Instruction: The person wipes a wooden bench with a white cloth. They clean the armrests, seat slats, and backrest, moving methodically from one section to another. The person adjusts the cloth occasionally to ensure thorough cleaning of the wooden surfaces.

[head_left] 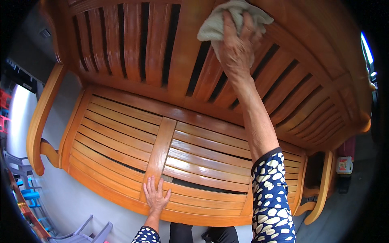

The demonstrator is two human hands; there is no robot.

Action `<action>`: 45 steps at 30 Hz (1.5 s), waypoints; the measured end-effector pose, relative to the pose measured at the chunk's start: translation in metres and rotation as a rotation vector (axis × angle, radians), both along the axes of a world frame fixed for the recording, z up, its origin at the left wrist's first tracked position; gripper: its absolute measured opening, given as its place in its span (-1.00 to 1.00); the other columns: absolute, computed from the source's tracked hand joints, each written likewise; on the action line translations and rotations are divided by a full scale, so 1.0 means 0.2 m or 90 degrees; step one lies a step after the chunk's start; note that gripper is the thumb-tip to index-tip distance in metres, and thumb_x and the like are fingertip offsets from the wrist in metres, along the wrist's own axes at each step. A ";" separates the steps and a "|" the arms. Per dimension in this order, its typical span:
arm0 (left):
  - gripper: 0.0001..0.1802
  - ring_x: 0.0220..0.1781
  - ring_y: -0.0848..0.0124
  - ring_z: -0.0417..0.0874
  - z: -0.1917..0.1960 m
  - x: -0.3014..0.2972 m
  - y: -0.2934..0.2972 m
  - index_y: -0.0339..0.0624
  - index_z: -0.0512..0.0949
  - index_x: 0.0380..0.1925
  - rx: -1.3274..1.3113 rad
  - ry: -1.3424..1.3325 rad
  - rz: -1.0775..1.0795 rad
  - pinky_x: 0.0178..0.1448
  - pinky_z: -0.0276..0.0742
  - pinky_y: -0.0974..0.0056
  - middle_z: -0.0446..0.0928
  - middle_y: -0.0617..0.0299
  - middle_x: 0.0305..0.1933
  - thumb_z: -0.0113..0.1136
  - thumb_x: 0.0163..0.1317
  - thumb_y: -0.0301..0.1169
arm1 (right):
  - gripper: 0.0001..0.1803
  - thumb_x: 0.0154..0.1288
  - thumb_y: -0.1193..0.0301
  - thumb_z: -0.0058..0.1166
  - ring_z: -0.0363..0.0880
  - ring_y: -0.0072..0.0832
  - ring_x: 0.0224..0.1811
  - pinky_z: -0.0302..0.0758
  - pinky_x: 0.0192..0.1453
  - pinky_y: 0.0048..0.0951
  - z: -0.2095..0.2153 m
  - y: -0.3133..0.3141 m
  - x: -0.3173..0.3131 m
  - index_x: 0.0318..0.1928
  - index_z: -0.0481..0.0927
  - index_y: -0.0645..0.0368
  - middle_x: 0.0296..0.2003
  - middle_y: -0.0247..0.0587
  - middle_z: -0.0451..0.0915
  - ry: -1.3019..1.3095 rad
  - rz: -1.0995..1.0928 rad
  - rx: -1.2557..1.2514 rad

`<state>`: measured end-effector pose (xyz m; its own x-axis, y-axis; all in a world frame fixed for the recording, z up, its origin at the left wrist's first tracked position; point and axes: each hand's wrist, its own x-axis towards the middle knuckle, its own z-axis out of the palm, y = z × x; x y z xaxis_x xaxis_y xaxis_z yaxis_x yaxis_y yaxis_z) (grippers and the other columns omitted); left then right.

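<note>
The right hand [237,48] reaches up to the slatted backrest [133,44] of a varnished wooden bench [121,137], fingers spread and pressing a crumpled off-white cloth [214,26] against the upper slats, just right of the broad centre upright. The cloth bunches under and above the fingers, gripped against the wood. The left hand [155,196] lies open and flat, palm down, on the front edge of the seat, at the foot of the seat's wide centre board [160,148]. Both forearms wear dark blue sleeves with white spots [271,198]. A curved armrest [40,117] bounds the bench on the left; grey plastic chairs [81,233] stand on the floor below.
</note>
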<state>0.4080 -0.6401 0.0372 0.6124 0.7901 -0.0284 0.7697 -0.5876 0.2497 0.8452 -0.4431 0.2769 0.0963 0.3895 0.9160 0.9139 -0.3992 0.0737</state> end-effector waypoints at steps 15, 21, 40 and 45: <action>-0.32 0.48 0.04 0.05 0.03 0.03 0.00 -0.02 0.43 0.16 -0.029 -0.020 0.000 0.49 -0.11 -0.17 0.13 -0.04 0.42 0.32 0.00 -0.11 | -0.82 0.11 0.34 0.11 0.22 -0.16 0.17 0.34 -0.04 -0.19 -0.85 -0.32 -0.20 -0.23 0.66 -0.13 0.12 -0.36 0.33 -0.008 0.292 -0.510; -0.32 0.48 0.03 0.04 0.01 0.00 0.00 0.01 0.42 0.16 -0.027 0.003 0.022 0.50 -0.12 -0.16 0.12 -0.04 0.41 0.32 0.01 -0.07 | -0.46 0.02 0.51 0.15 0.22 -0.16 0.18 0.40 0.06 -0.22 -0.07 0.03 -0.05 0.08 0.59 -0.20 0.11 -0.23 0.30 -0.157 0.145 -0.147; -0.30 0.51 0.03 -0.05 0.05 0.00 0.03 -0.07 0.39 0.15 -0.022 0.015 0.010 0.52 -0.18 -0.16 0.05 -0.08 0.43 0.33 -0.03 -0.13 | -0.49 0.04 0.42 0.31 0.17 0.03 0.24 0.24 0.23 -0.08 0.34 -0.33 0.50 0.07 0.51 0.04 0.18 0.10 0.21 -0.085 -0.092 -0.049; -0.29 0.51 0.02 -0.06 0.02 0.04 0.00 -0.09 0.39 0.15 -0.040 0.029 -0.010 0.52 -0.21 -0.17 0.05 -0.09 0.43 0.31 -0.02 -0.09 | -0.59 -0.03 0.40 0.28 0.25 -0.11 0.19 0.32 0.16 -0.15 0.46 0.00 0.29 -0.08 0.54 -0.13 0.12 -0.24 0.33 -0.266 0.082 -0.106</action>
